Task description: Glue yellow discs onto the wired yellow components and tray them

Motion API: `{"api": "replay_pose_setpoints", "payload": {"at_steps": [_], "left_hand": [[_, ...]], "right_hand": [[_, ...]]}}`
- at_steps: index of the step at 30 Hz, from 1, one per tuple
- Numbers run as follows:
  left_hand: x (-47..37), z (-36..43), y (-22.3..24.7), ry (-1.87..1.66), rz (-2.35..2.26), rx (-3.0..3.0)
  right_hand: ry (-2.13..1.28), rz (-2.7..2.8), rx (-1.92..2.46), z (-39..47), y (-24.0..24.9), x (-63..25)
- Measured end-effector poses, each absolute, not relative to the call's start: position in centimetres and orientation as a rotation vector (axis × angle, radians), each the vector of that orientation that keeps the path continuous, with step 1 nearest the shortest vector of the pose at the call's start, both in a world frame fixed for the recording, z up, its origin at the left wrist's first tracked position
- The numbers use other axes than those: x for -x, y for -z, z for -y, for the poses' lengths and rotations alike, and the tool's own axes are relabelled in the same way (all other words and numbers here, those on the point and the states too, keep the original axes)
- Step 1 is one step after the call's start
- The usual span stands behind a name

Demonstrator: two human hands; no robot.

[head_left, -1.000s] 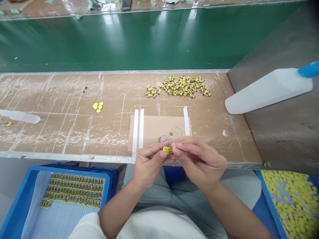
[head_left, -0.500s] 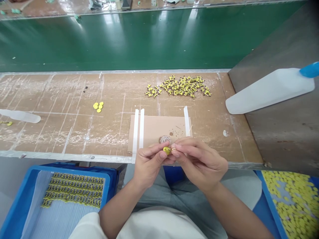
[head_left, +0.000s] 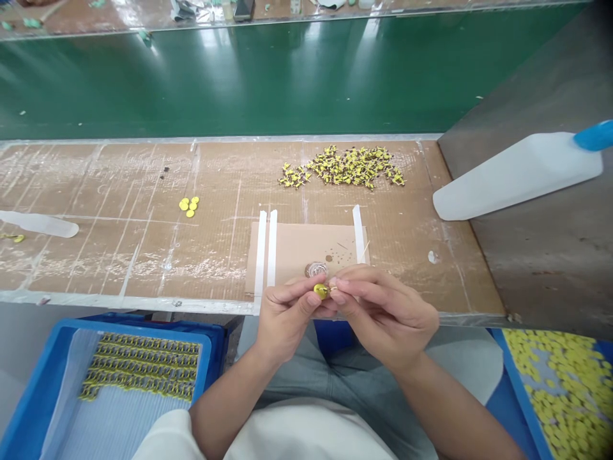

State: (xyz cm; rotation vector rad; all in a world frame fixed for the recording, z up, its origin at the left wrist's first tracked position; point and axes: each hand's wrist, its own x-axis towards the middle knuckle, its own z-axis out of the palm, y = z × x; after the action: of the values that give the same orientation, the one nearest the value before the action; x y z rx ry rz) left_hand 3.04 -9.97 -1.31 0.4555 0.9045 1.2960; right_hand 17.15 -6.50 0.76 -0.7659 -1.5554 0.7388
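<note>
My left hand (head_left: 290,316) pinches a small round yellow piece (head_left: 320,291) between thumb and forefinger, just over the front edge of the table. Close on its right, my right hand (head_left: 385,313) has thumb and fingertips pressed together on a thin pale item that touches the yellow piece; it is too small to name. Just beyond the fingertips lies a small clear round dish (head_left: 316,269) on a cardboard sheet (head_left: 306,246) with white tape strips. Small dark specks are scattered on the sheet beside the dish.
A pile of small yellow-and-dark pieces (head_left: 354,165) lies farther back. Several yellow discs (head_left: 190,206) are to the left. A white bottle (head_left: 517,176) leans at the right. Below are a blue tray (head_left: 205,358) with rows of pieces and a blue bin (head_left: 522,390) of yellow discs.
</note>
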Motion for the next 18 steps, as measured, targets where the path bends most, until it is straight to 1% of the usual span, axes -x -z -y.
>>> {"api": "replay_pose_setpoints", "payload": {"at_steps": [18], "left_hand": [[-2.98,10.03,1.48,-1.297,-0.903,-0.479]], "right_hand": [[-0.756,1.565,0.760,6.43,-0.82,-17.35]]}}
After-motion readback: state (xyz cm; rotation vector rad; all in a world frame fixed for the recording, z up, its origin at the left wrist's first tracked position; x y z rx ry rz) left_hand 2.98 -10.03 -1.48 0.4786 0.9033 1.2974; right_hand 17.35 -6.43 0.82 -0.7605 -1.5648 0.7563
